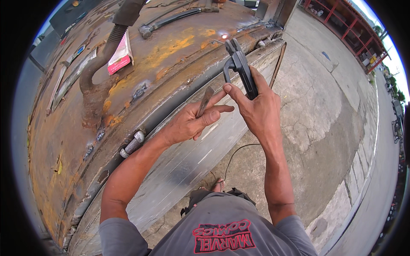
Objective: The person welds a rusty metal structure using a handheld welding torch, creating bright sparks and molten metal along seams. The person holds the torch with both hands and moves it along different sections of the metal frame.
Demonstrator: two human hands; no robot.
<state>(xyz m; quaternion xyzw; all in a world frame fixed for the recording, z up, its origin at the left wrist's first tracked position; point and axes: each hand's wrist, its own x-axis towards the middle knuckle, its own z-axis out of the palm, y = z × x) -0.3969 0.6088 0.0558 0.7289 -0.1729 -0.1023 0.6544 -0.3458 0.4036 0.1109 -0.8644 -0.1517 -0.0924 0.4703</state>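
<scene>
The right hand (264,104) grips a black clamp (241,64), its handle lying across the palm, thumb on the near side and fingers wrapped behind. The clamp rises from the grip toward the upper left, its head just above the thumb and its curved lever on the left side. The left hand (190,121) pinches a short rusty strip (205,101) between thumb and fingers; the strip leans up and slightly right out of the grip, with its lower end hidden in the hand. The left index finger stretches toward the right thumb, and whether they touch cannot be told. The strip is near the clamp's lower left, apart from it.

Both hands are above the edge of a rusty surface (166,49), which fills the left and top. A pale panel (171,181) slopes down from that edge, under the left forearm. A bolt (133,144) sits along the edge, close to that forearm. On the surface, a bent bar (88,77) stands left of the hands, with a pink box (120,59) beside it and a hammer (179,19) farther off. The widest room is to the right, over the concrete ground (314,98), beyond the right forearm. A dark cable (232,157) curves along the ground between the forearms.
</scene>
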